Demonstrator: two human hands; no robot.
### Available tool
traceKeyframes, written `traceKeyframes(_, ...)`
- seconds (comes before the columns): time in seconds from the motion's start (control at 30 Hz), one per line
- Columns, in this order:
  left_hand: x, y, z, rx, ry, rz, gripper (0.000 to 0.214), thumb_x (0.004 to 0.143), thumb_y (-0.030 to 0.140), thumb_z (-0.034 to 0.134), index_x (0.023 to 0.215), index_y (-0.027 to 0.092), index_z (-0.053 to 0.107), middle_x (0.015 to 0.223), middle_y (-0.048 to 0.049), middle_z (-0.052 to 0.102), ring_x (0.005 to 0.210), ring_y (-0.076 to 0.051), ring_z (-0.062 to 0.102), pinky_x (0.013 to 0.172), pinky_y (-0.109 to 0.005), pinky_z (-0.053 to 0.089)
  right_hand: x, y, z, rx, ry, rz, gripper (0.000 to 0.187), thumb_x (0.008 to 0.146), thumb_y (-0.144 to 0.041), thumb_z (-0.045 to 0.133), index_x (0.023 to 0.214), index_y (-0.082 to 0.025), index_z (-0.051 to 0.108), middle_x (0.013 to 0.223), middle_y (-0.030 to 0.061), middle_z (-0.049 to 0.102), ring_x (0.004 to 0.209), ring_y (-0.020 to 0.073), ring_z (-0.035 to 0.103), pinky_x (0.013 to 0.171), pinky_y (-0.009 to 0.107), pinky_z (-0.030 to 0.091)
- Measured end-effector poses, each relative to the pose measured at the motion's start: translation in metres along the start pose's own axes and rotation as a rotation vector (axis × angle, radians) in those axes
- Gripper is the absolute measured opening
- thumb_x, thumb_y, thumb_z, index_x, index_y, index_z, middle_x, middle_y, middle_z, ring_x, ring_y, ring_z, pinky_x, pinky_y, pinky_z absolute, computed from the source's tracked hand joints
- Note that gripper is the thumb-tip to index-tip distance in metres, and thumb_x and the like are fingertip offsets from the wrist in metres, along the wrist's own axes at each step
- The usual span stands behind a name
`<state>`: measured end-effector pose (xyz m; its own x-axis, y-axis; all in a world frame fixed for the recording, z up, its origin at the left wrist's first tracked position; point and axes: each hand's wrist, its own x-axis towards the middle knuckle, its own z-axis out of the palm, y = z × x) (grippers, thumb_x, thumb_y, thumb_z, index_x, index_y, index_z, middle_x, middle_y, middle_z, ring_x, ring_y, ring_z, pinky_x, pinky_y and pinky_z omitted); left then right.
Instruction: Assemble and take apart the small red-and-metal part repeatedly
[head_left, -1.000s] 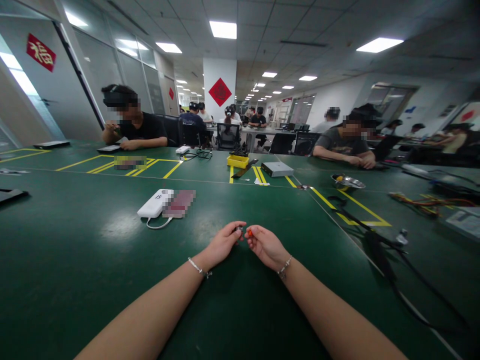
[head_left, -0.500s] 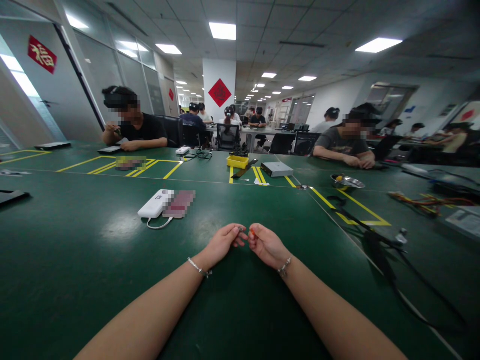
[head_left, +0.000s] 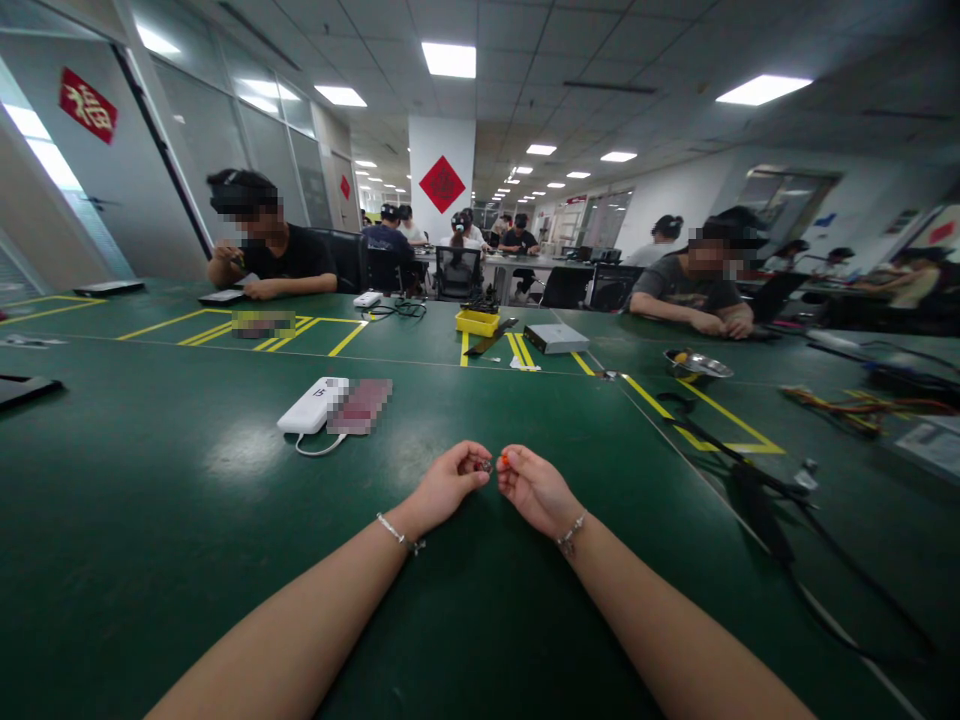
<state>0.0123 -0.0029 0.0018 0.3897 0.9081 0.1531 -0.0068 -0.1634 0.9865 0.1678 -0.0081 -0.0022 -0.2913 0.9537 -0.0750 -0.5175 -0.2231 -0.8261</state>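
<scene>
Just above the green table (head_left: pixel 420 620), my two hands face each other, fingertips a little apart. My left hand (head_left: pixel 452 478) is closed, with a small greyish metallic piece (head_left: pixel 486 465) between thumb and fingers; its kind is too small to make out. In my right hand (head_left: pixel 536 487), thumb and index finger pinch a small orange piece (head_left: pixel 505 460), mostly hidden by the fingertips. Its other fingers are curled in. A bracelet circles each wrist.
A white power bank (head_left: pixel 313 405) lies cabled to a phone (head_left: pixel 360 407) on the left. Farther back are a yellow tray (head_left: pixel 477 322), a grey box (head_left: pixel 556 338) and a metal bowl (head_left: pixel 697 365). A black strap (head_left: pixel 757 510) lies right. Other people sit across the table.
My left hand's fingers have turned and curled around the metallic piece, and its thumb has dropped lower. My right hand keeps nearly the same pinch on the orange piece.
</scene>
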Motion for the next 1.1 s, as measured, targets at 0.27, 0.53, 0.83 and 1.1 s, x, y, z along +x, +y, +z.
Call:
traceKeyframes(0.27, -0.0011, 0.0000, 0.0009, -0.007, 0.002, 0.003, 0.018, 0.065, 0.016, 0.057, 0.079, 0.016, 0.046, 0.062, 0.0055, 0.046, 0.054, -0.006, 0.043, 0.050, -0.017, 0.032, -0.0019, -0.0003, 0.0000, -0.009, -0.025, 0.012, 0.018, 0.065, -0.022, 0.064, 0.080, -0.019, 0.056, 0.067, -0.0021, 0.058, 0.060, 0.0074, 0.052, 0.062, 0.024, 0.038)
traceKeyframes(0.53, 0.0007, -0.0044, -0.0003, -0.025, 0.001, 0.025, 0.023, 0.061, 0.012, 0.059, 0.074, 0.016, 0.041, 0.068, 0.0044, 0.048, 0.059, -0.007, 0.046, 0.055, -0.019, 0.036, 0.0000, 0.0008, -0.0024, 0.011, -0.046, 0.017, 0.016, 0.067, -0.023, 0.062, 0.081, -0.018, 0.057, 0.065, -0.0019, 0.057, 0.059, 0.0076, 0.051, 0.062, 0.025, 0.038)
traceKeyframes(0.83, -0.0014, 0.0041, 0.0012, 0.076, 0.061, 0.016, 0.026, 0.057, 0.011, 0.063, 0.068, 0.016, 0.041, 0.059, 0.0078, 0.043, 0.052, -0.005, 0.039, 0.049, -0.017, 0.032, 0.0013, 0.0028, -0.0043, 0.001, -0.042, 0.025, 0.016, 0.072, -0.030, 0.057, 0.076, -0.015, 0.059, 0.060, -0.0013, 0.056, 0.057, 0.0076, 0.051, 0.062, 0.024, 0.038)
traceKeyframes(1.1, 0.0004, -0.0019, 0.0004, -0.159, -0.028, -0.011, 0.022, 0.066, 0.017, 0.059, 0.083, 0.015, 0.045, 0.067, 0.0033, 0.052, 0.062, -0.007, 0.050, 0.058, -0.020, 0.038, -0.0009, 0.0006, -0.0042, 0.023, -0.064, 0.009, 0.014, 0.067, -0.024, 0.062, 0.080, -0.018, 0.058, 0.065, -0.0019, 0.058, 0.060, 0.0078, 0.052, 0.065, 0.026, 0.038)
